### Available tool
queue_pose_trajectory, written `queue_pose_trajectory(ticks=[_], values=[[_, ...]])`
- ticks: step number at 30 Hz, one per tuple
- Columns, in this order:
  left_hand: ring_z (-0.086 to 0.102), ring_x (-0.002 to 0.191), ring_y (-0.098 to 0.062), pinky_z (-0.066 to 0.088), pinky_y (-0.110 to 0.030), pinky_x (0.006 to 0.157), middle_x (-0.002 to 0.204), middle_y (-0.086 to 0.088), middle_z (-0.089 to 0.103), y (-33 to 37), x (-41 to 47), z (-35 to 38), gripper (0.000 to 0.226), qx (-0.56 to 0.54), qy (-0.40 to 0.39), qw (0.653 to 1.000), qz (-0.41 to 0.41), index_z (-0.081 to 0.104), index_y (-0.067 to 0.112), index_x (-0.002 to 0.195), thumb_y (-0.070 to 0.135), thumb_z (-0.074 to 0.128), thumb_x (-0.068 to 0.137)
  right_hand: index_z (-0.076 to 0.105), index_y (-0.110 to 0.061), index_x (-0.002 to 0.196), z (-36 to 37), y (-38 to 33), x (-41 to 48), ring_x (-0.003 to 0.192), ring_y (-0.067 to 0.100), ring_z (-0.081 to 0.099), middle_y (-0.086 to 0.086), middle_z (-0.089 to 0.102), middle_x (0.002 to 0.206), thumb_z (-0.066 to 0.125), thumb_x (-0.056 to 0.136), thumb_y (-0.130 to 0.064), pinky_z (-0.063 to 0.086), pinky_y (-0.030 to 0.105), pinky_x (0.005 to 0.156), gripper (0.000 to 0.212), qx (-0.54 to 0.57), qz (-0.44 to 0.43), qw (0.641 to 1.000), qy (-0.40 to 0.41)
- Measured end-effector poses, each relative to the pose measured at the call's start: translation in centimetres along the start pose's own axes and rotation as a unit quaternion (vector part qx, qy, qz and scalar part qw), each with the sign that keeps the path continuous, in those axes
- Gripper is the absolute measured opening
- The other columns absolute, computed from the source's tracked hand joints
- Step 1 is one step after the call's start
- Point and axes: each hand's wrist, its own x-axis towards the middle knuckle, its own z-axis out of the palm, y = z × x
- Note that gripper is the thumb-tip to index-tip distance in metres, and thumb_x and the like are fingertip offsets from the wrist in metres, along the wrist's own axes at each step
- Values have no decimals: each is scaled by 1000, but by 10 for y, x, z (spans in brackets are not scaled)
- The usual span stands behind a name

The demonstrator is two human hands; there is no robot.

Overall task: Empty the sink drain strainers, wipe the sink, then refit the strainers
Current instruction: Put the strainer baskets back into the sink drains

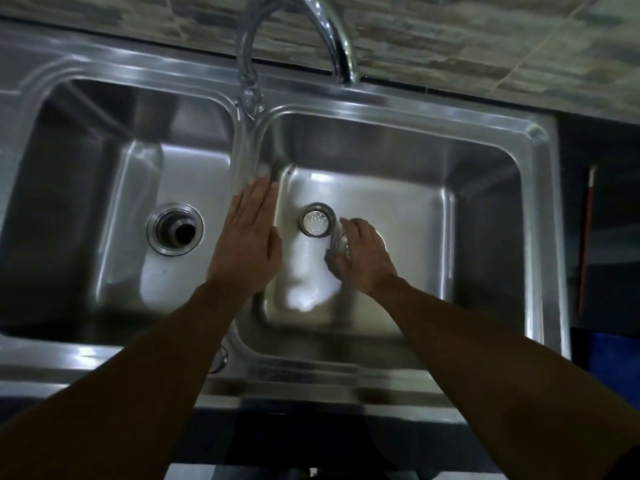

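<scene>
Refitting step, likely. Right hand, frame centre-right, grips a perforated steel strainer basket; a second one stands just beside. Left hand flat, fingers open, on the divider. Left basin's round drain is bare; next, seat a strainer squarely.

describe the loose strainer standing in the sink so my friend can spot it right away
In the right basin of the double sink, look left of the right hand. The strainer cup stands upright alone, its perforated bottom showing, unlike the second strainer under that hand.
</scene>
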Motion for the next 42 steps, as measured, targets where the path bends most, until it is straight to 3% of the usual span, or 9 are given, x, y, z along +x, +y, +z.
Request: queue_pose_trajectory(ticks=[3,6,9,17,25,29,31,34,42], values=[[7,157,-29,6,-44,129,168,-17,11,-3,-6,-1,65,68,-4,997,-23,18,1,159,19,43,102,46,-4,141,0,-19,18,124,32,52,16,52,136,75,81,-27,48,42,103,70,-3,-13,1000,-10],[3,158,-27,-1,-39,129,169,-17,8,-7,-11,4,61,68,-4,996,-61,14,1,159,22,34,106,32,-3,152,9,-29,37,147,37,28,20,31,158,70,84,-28,25,43,122,81,-32,-17,997,-61],[1,158,-25,-4,-36,128,169,-16,8,-10,-9,9,59,52,1,997,-61,13,2,160,20,31,107,19,-9,158,22,-31,54,153,36,13,14,15,166,65,88,-35,16,44,125,88,-71,-36,992,-99],[1,158,-28,1,-40,129,169,-17,6,-12,-7,8,61,51,-10,997,-54,12,0,159,15,34,104,31,-12,155,20,-34,54,136,30,38,10,35,156,72,85,-26,38,40,114,82,-21,-43,995,-90],[1,158,-29,6,-44,130,169,-19,5,-14,-10,0,67,14,-32,998,-44,9,0,160,15,36,100,32,-10,156,-12,-58,12,140,32,37,15,36,157,64,89,-38,37,43,115,79,-20,-40,998,-51],[1,158,-28,10,-44,129,169,-18,0,-18,-17,-15,64,-53,-46,997,-29,5,0,160,16,33,104,34,-10,155,-37,-86,-2,143,30,33,12,35,158,43,74,-60,36,44,117,95,38,15,999,-13],[1,158,-25,10,-43,129,170,-14,-3,-29,-28,-27,62,-63,-45,996,-42,2,3,160,24,26,107,36,-7,154,-46,-100,-3,142,30,34,14,38,155,55,77,-53,35,44,119,91,60,12,998,25],[5,158,-25,10,-45,129,170,-14,2,-61,-51,-49,61,7,-30,997,-71,7,4,161,26,27,107,34,-8,155,-57,-127,2,140,30,38,12,39,154,74,83,-27,38,44,116,84,79,-24,993,81],[2,158,-28,9,-48,128,169,-17,3,-164,-79,-121,68,134,0,977,-164,6,3,160,27,31,102,15,-15,160,-43,-231,30,149,25,23,7,23,162,67,88,-35,25,36,116,91,79,-123,989,26]])
